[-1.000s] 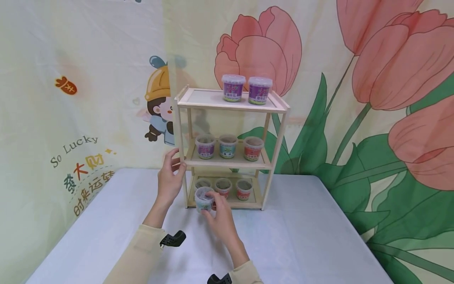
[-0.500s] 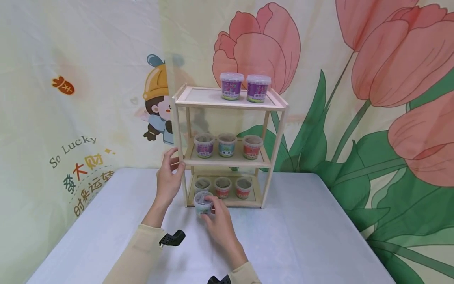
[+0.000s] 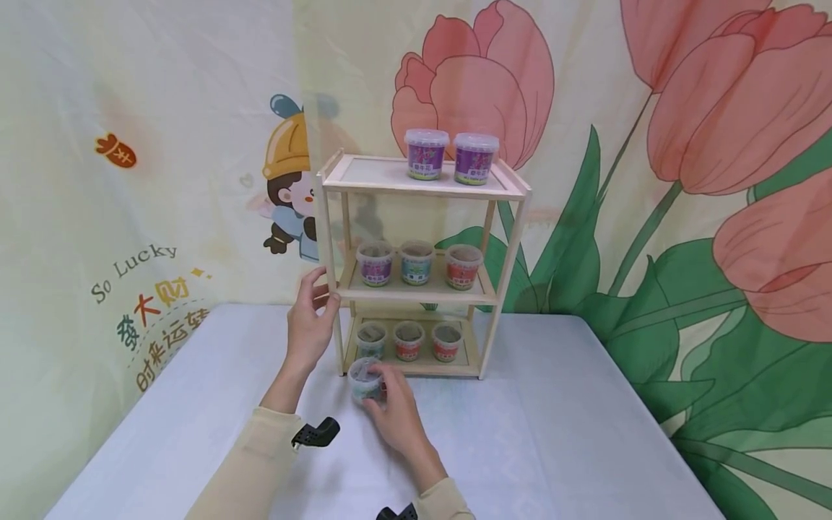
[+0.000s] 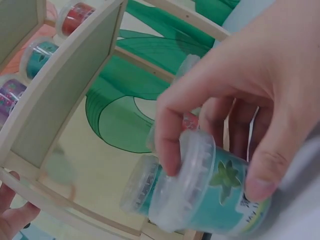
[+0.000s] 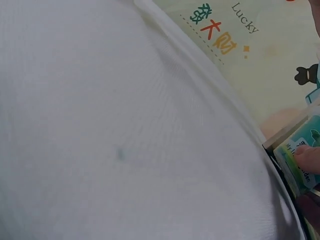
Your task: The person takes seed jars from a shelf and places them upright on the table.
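A small clear-lidded teal tub (image 3: 364, 380) sits low over the white table (image 3: 552, 433), just in front of the wooden three-tier shelf (image 3: 422, 189). My right hand (image 3: 385, 391) grips this tub from the near side. In the left wrist view the teal tub (image 4: 210, 200) lies tilted, with the right hand's fingers (image 4: 170, 145) curled over its lid and the thumb on its label. My left hand (image 3: 323, 295) holds the shelf's front left post (image 3: 330, 267). The right wrist view catches only the tub's edge (image 5: 296, 152) and one fingertip (image 5: 307, 157).
The shelf's top tier carries two purple tubs (image 3: 450, 155). On the middle tier stand purple, teal and red tubs (image 3: 417, 261); three more tubs (image 3: 408, 341) sit on the bottom tier. A printed tulip backdrop (image 3: 682, 144) hangs right behind the table.
My right hand has drawn the teal tub away from the bottom tier, towards me and slightly left, lowering it to the table. The left hand stays on the post.
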`<move>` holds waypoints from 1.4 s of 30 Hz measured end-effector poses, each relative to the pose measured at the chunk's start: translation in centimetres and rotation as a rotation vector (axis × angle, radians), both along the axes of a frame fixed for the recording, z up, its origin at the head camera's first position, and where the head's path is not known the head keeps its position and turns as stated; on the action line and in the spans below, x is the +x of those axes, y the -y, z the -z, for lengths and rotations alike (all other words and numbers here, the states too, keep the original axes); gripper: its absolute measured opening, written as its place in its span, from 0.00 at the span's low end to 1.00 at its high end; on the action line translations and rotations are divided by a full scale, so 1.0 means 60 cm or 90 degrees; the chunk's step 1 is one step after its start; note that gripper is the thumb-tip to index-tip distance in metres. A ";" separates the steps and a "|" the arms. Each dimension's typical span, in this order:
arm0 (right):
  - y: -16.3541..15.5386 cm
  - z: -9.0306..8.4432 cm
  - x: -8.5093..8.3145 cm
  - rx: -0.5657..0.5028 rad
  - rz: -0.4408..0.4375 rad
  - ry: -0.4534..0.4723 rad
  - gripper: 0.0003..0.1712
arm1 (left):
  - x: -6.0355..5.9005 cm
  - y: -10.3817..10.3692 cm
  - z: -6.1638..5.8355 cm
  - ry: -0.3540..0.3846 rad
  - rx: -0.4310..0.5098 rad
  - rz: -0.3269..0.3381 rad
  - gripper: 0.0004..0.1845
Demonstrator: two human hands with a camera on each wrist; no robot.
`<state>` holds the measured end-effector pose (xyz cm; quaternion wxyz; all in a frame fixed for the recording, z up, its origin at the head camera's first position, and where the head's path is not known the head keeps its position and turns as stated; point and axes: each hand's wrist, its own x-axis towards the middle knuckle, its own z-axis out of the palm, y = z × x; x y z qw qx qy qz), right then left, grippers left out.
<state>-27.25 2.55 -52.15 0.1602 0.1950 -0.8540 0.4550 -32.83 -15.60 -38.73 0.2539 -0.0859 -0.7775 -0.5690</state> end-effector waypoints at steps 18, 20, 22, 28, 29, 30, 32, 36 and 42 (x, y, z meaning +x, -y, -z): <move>0.016 0.004 0.009 0.017 -0.049 0.042 0.32 | 0.000 0.000 -0.003 0.004 0.000 -0.008 0.27; 0.017 0.003 0.010 0.015 -0.056 0.044 0.32 | 0.000 0.000 -0.003 0.004 0.002 -0.005 0.27; 0.017 0.003 0.011 0.015 -0.060 0.044 0.32 | 0.000 -0.001 -0.003 0.003 0.001 -0.004 0.27; 0.017 0.003 0.011 0.018 -0.067 0.047 0.31 | 0.001 -0.001 -0.004 0.002 0.000 -0.005 0.28; 0.017 0.003 0.010 0.022 -0.066 0.048 0.32 | 0.001 -0.001 -0.004 0.002 0.000 -0.005 0.28; 0.016 0.002 0.010 0.026 -0.066 0.049 0.32 | 0.001 -0.001 -0.005 0.000 0.000 -0.005 0.27; 0.016 0.001 0.009 0.037 -0.065 0.049 0.32 | 0.001 -0.001 -0.005 0.000 0.002 -0.006 0.27; 0.012 -0.001 0.008 0.049 -0.070 0.059 0.34 | -0.001 -0.001 -0.003 0.002 0.005 -0.003 0.27; 0.000 -0.001 0.008 0.029 -0.106 0.119 0.34 | -0.001 -0.001 0.001 0.007 0.005 0.000 0.27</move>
